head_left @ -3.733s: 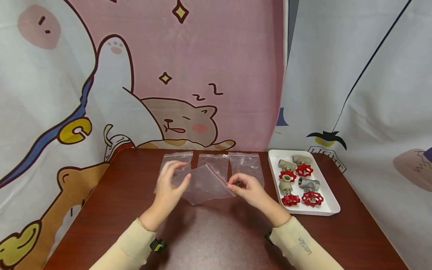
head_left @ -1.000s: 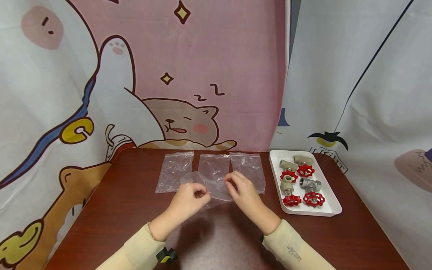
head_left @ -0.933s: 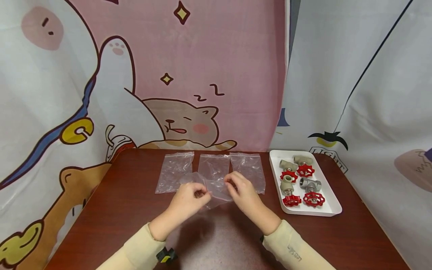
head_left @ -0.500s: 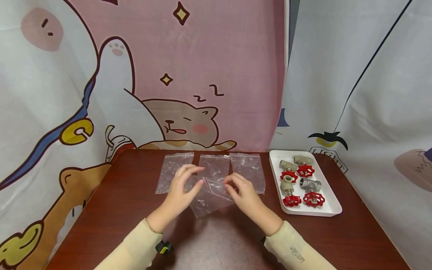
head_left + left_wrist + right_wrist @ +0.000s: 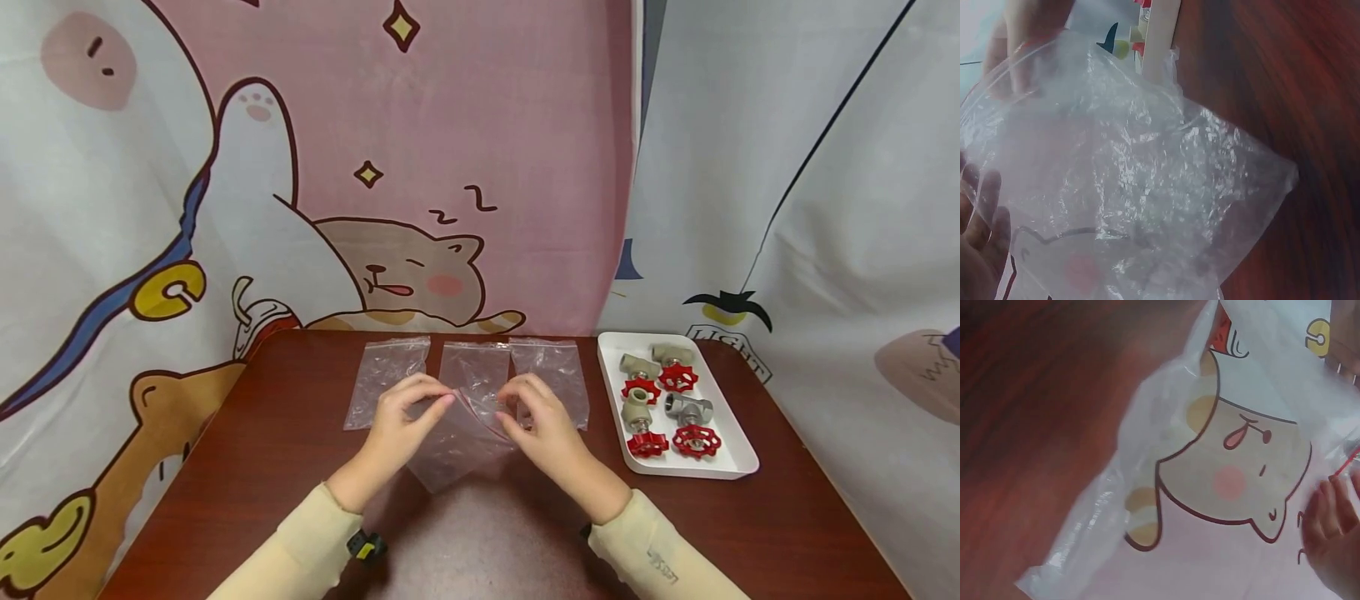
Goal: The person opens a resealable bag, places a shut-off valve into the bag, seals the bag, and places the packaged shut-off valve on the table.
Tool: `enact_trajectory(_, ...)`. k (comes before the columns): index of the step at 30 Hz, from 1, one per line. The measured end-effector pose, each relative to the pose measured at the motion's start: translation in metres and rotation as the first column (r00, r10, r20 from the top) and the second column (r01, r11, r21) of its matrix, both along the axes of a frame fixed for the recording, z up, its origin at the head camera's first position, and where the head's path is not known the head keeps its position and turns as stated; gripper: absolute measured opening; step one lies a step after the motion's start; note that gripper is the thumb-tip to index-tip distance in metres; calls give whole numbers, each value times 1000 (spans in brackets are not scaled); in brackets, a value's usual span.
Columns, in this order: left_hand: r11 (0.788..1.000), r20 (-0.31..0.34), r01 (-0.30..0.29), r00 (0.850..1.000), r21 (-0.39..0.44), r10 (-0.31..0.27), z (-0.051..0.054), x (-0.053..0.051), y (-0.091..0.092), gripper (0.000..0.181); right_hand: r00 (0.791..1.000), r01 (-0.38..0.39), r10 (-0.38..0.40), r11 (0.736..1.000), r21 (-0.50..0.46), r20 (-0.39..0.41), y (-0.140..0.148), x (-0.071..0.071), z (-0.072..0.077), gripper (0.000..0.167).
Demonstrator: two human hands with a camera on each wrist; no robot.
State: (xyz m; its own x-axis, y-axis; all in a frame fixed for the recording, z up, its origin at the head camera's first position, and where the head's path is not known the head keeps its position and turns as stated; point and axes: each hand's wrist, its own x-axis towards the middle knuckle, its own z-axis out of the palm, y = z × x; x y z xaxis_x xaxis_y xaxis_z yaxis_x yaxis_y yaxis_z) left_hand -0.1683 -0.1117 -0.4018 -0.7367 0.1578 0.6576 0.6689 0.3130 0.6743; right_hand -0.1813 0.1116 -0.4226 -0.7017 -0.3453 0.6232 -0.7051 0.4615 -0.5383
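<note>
A clear zip bag with a red strip along its mouth [image 5: 457, 450] is held up between both hands in the head view. The left hand [image 5: 397, 429] pinches one end of the strip between thumb and forefinger. At the other end, the right hand [image 5: 543, 421] has its thumb and fingers curled on the bag's edge. In the left wrist view the bag [image 5: 1147, 169] spreads across the picture, with left fingers [image 5: 985, 231] behind or against the film. The right wrist view shows the right hand [image 5: 1332, 531] at the red strip [image 5: 1346, 464].
Three clear bags lie in a row at the table's back: left [image 5: 371, 387], middle [image 5: 474, 362] and right [image 5: 558, 375]. A white tray [image 5: 738, 454] on the right holds several valves with red handwheels [image 5: 696, 442]. A patterned cloth [image 5: 555, 167] hangs behind the brown table [image 5: 262, 467].
The left hand opened off the bag's mouth about half a second ago and now touches the strip's end again. The bag hangs lower and flatter than a second ago, while the right hand has hardly moved.
</note>
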Motion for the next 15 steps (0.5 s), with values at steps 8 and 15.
enact_trajectory(8,1000,-5,13,1000,19,-13,21,9,6,6,966,-188,180,982,-25,-185,-9,6,19,17)
enact_trajectory(15,998,-46,65,997,0,-65,24,11,8,10,970,-232,227,972,-43,-90,-14,8,18,16)
